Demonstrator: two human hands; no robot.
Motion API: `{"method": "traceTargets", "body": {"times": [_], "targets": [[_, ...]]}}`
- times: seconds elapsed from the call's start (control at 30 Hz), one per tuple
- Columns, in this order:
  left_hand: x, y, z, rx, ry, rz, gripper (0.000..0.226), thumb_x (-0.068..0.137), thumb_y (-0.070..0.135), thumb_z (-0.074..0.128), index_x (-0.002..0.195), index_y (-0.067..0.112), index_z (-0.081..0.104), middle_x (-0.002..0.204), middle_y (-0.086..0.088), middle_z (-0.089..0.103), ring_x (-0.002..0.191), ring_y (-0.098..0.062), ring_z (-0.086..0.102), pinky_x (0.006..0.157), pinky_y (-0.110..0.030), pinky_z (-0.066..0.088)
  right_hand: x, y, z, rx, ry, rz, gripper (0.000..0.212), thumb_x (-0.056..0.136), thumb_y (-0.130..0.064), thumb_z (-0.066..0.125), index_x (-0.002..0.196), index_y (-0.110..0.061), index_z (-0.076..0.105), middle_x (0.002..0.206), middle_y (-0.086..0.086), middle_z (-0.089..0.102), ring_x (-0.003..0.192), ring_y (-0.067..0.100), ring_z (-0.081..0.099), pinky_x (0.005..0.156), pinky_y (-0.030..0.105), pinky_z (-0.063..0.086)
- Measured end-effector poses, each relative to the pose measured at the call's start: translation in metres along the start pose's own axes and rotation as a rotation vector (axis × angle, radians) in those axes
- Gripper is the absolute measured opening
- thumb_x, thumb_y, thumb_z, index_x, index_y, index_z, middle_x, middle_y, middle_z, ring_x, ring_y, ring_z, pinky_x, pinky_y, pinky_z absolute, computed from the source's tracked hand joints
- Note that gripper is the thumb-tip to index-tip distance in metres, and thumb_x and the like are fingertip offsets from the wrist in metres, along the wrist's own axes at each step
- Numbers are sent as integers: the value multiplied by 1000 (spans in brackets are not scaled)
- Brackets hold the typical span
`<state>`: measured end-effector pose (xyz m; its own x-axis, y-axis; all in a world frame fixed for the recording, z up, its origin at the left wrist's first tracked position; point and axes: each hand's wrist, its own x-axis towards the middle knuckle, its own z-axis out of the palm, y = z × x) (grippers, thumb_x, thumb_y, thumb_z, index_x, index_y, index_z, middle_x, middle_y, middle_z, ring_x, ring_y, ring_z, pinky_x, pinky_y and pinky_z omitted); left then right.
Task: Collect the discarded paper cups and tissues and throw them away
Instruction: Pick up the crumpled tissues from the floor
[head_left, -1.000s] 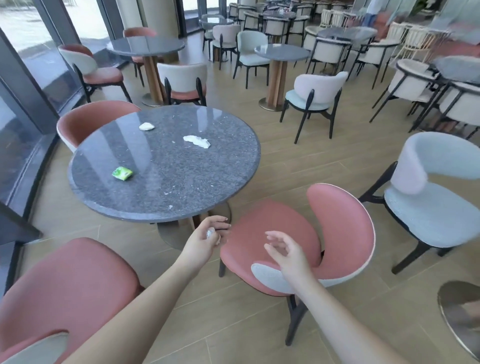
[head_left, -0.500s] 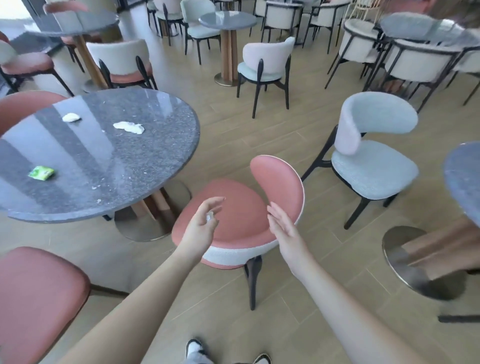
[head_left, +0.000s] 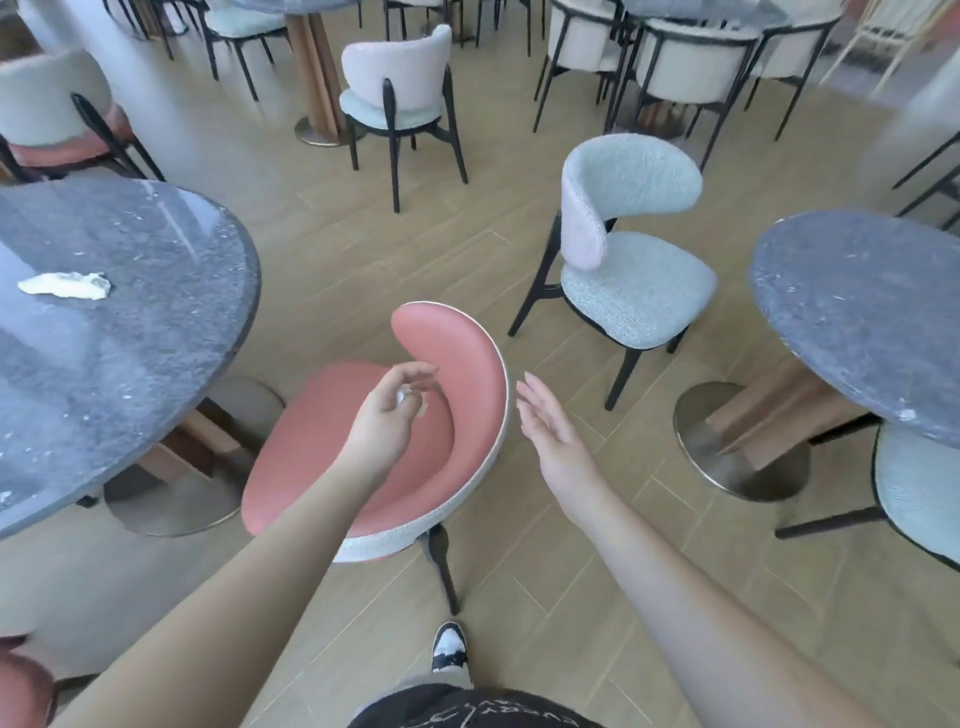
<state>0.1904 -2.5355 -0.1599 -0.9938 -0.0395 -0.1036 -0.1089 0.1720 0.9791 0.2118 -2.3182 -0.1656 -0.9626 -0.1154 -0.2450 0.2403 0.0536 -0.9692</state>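
My left hand hovers over the pink chair and is curled around a small crumpled white tissue. Just right of the chair's backrest, my right hand is held out flat with fingers apart and nothing in it. A second crumpled white tissue lies on the dark grey round table at the left. No paper cup and no bin are in view.
A light blue chair stands ahead to the right. Another grey round table with a metal foot fills the right side. More chairs and tables crowd the back. Wooden floor runs between the pink and blue chairs.
The view has swung right: the left table has slid toward the left edge, the green wrapper and far tissue are out of view, and the right table has come in. Both hands keep their pose.
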Motion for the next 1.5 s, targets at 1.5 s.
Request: {"method": "traceTargets", "body": {"times": [1.5], "targets": [[365,36,195,-5,302,-227,47,81,14,42,104,47,66,111,12,71,98,0,67,95,-34,50,396,-63,-245,-54,-213,-47,44,106,-30,47,148,-35,37,147,-17,46,134,-10,42,111,21,34]]}}
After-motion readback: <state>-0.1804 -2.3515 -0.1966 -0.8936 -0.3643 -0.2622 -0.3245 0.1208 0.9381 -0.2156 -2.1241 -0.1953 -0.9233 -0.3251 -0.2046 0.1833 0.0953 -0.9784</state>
